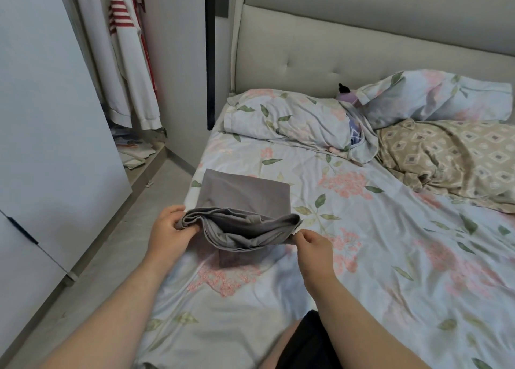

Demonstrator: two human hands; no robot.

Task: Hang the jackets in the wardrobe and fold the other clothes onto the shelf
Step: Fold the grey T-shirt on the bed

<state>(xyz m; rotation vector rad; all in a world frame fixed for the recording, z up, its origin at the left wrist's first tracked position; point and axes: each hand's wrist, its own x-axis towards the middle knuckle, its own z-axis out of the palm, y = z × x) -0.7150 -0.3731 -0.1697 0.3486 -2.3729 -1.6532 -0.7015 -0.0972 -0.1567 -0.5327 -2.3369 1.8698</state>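
Left grip [170, 229] and right grip [313, 243] are each pinching an end of the folded grey garment [245, 198], holding its near edge raised while its far part is lying on the bed [390, 243].

I'm in a bedroom, at home. Right under me is a bed [390, 257] with a flowered sheet, and two pillows [278, 118] in the same print lie up against a padded, buttoned headboard [320, 51]. A beige patterned blanket [451, 157] sits rumpled just beside them. On my left a wardrobe stands open, its white door [50, 104] beside the grey floor [119, 243]. A white jacket with red stripes [125, 62] hangs inside, above loose papers [133, 151].
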